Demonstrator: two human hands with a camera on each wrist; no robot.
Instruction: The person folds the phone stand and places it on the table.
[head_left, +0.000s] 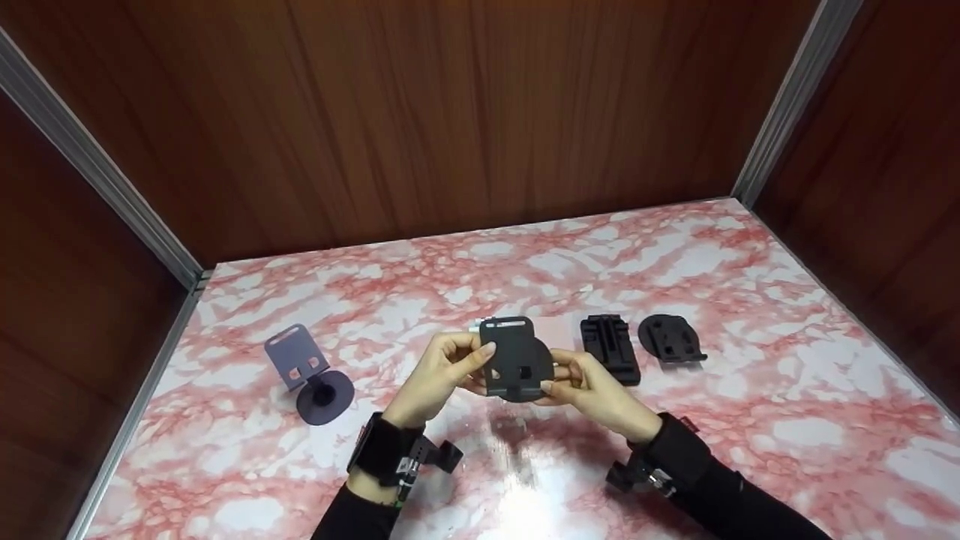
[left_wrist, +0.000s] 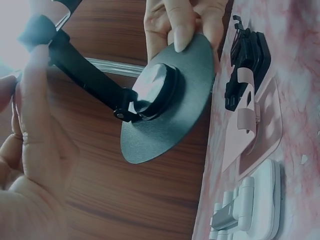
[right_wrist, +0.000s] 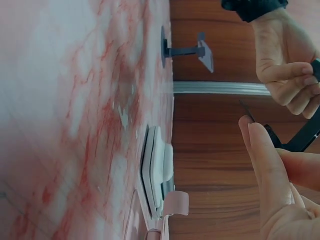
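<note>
Above the table, both hands hold a black phone stand point(head_left: 517, 349) with a slotted plate and a round base point(left_wrist: 192, 107). My left hand point(head_left: 429, 379) pinches the plate's left side, thumb in front. On the other side, my right hand point(head_left: 600, 391) pinches the rim of the base between thumb and fingers. A hinged arm point(left_wrist: 87, 75) links base and plate in the left wrist view. In the right wrist view the arm point(right_wrist: 304, 134) shows between the hands, while most of the plate is out of frame.
A purple phone stand point(head_left: 294, 356) stands unfolded at the left. Right of my hands lie a folded black stand point(head_left: 609, 349) and a black stand with a round base point(head_left: 670, 337). A pink stand point(left_wrist: 270, 130) and a white folded stand point(left_wrist: 265, 205) sit behind the held one.
</note>
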